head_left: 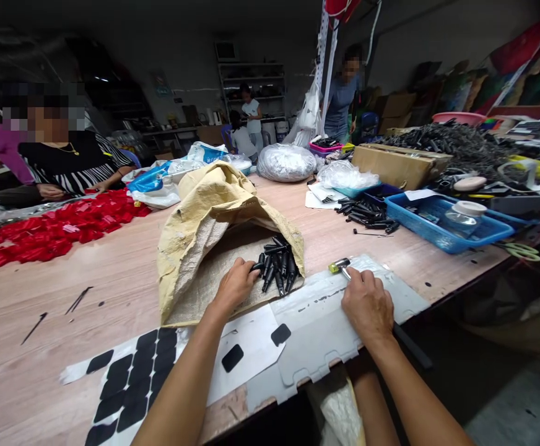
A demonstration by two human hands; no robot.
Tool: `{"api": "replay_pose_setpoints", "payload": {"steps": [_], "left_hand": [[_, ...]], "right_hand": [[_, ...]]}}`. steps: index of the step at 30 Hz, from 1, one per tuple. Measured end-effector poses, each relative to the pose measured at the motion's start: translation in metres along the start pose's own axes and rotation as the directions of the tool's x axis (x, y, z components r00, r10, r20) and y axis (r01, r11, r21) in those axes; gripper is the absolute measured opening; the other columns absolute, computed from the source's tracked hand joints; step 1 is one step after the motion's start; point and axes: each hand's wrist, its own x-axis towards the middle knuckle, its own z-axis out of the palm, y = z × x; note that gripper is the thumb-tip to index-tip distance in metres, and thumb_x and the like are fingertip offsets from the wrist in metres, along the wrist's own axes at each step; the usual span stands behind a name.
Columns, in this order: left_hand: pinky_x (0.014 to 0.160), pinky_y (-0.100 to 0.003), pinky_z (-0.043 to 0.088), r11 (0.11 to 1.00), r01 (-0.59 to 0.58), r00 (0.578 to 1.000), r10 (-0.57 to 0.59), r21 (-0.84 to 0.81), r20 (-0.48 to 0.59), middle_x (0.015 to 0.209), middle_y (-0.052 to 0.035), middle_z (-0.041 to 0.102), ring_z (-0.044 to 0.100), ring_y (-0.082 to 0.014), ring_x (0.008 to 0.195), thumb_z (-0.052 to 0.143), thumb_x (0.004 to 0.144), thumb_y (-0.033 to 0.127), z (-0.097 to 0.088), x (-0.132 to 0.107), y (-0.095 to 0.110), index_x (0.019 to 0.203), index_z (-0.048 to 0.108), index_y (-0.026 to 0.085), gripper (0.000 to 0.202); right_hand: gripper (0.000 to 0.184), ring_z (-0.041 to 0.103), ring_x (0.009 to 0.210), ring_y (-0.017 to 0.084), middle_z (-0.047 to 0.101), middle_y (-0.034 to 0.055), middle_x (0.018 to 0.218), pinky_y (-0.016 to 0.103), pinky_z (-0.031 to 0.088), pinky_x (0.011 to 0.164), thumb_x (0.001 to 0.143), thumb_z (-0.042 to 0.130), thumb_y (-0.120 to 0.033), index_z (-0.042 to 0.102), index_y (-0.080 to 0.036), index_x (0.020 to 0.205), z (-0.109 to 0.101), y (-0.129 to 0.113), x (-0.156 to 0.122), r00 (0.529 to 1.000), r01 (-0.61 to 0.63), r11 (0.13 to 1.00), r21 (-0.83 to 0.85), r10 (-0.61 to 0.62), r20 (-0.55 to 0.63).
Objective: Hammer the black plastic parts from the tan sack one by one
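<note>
My right hand (369,305) is wrapped around a small hammer (339,265) with a yellowish-tipped head. Its dark handle sticks out behind my fist, over the table's front edge. At the mouth of an open tan woven sack (181,248), my left hand (237,286) pinches a black tube-shaped part (256,267). Beside those fingers, a pile of similar black parts (277,266) lies in the sack's opening. A grey-white board (316,347) is under my right hand, with dark scuff marks along it.
Sheets of black rounded-square pads (140,375) lie at the front left. Red wrapped pieces (65,229) cover the far left, where a person (72,158) sits. A blue basket (456,238) holding a jar, a cardboard box (391,164) and more black parts (367,214) stand to the right.
</note>
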Motion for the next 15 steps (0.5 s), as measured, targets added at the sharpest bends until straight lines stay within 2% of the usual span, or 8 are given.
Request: {"api": "replay_pose_setpoints", "payload": {"steps": [4,6,8,10,13,15], "left_hand": [[0.084,-0.034,0.049,0.988,0.05,0.994,-0.063,-0.148,-0.084,0.099,-0.0064,0.058,0.062,-0.0237,0.094,0.048,0.101,0.039,-0.011,-0.04,0.0,0.127,0.067,0.025,0.035],[0.083,-0.034,0.049,0.967,-0.007,0.999,-0.002,-0.254,-0.036,0.098,-0.0053,0.058,0.062,-0.0232,0.092,0.051,0.1,0.041,-0.011,-0.066,0.004,0.129,0.066,0.028,0.035],[0.084,-0.035,0.049,0.944,-0.091,0.994,0.107,-0.316,0.034,0.098,-0.0048,0.059,0.061,-0.0231,0.094,0.054,0.1,0.04,-0.006,-0.093,0.009,0.127,0.068,0.031,0.032],[0.087,-0.037,0.048,0.931,-0.148,0.985,0.169,-0.335,0.036,0.1,-0.0055,0.06,0.059,-0.0243,0.098,0.059,0.098,0.036,0.004,-0.114,0.013,0.124,0.069,0.03,0.029],[0.091,-0.04,0.046,0.922,-0.167,0.986,0.156,-0.35,-0.06,0.102,-0.007,0.062,0.057,-0.0254,0.1,0.064,0.095,0.03,0.016,-0.129,0.014,0.121,0.068,0.025,0.027],[0.089,-0.039,0.046,0.913,-0.16,0.986,0.131,-0.376,-0.101,0.1,-0.0066,0.063,0.057,-0.025,0.098,0.067,0.092,0.027,0.02,-0.13,0.013,0.112,0.068,0.023,0.02]], "right_hand": [[0.032,0.054,0.085,0.022,0.061,0.0088,0.098,0.033,0.029,0.065,0.096,0.051,-0.021,0.063,-0.021,0.126,-0.002,-0.001,-0.002,1.0,-0.011,1.0,0.004,0.011,0.001],[0.032,0.055,0.086,0.022,0.061,0.0088,0.099,0.033,0.03,0.065,0.096,0.051,-0.021,0.064,-0.021,0.126,-0.002,-0.001,-0.002,1.0,-0.021,1.0,0.012,0.021,0.008],[0.032,0.055,0.087,0.022,0.062,0.0092,0.1,0.033,0.031,0.066,0.097,0.051,-0.021,0.064,-0.022,0.126,-0.002,0.0,0.0,0.999,-0.031,0.999,0.023,0.031,0.026],[0.033,0.056,0.088,0.022,0.063,0.0099,0.102,0.033,0.033,0.067,0.097,0.05,-0.021,0.065,-0.022,0.127,-0.003,0.002,0.004,0.997,-0.037,0.998,0.045,0.034,0.07],[0.034,0.059,0.088,0.022,0.065,0.0102,0.105,0.033,0.036,0.068,0.098,0.049,-0.021,0.065,-0.022,0.128,-0.011,0.006,0.006,0.989,-0.072,0.987,0.143,0.053,0.137],[0.035,0.061,0.09,0.022,0.066,0.0098,0.108,0.033,0.041,0.07,0.098,0.048,-0.022,0.064,-0.022,0.129,-0.022,0.005,0.002,0.992,-0.092,0.957,0.275,0.065,0.107]]}}
